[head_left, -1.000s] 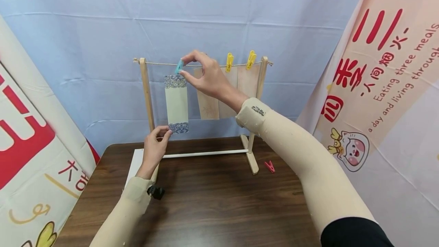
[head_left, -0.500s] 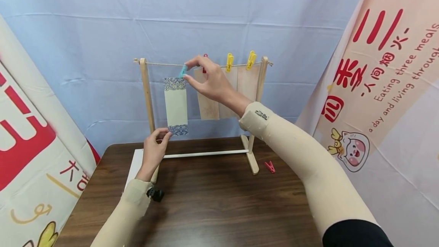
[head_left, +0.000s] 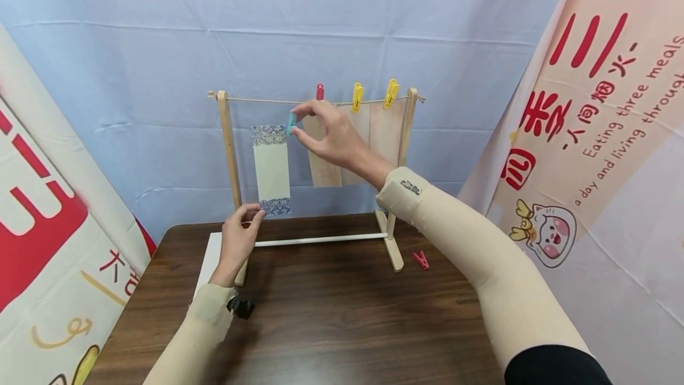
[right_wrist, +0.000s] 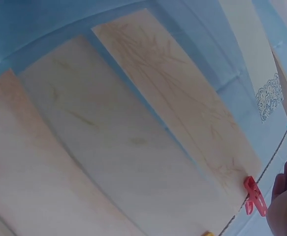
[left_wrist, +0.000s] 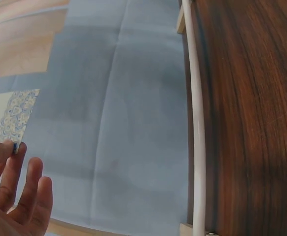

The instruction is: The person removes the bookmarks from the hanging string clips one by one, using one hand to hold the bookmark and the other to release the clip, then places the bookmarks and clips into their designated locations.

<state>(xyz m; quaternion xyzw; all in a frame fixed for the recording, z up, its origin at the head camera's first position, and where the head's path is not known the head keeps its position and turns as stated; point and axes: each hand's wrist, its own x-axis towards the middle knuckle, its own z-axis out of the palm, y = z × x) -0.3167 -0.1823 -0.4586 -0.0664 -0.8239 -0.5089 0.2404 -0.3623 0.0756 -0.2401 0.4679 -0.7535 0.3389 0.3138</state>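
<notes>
Blue-edged card (head_left: 272,171): left fingers (left_wrist: 10,179) pinch lower corner; right fingers (head_left: 314,107) pinch teal clip (head_left: 291,123).

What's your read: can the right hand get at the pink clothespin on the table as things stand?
Probably not right away: the right hand is pinching the blue clothespin. Once freed, likely yes, since nothing covers the pink clothespin.
</notes>
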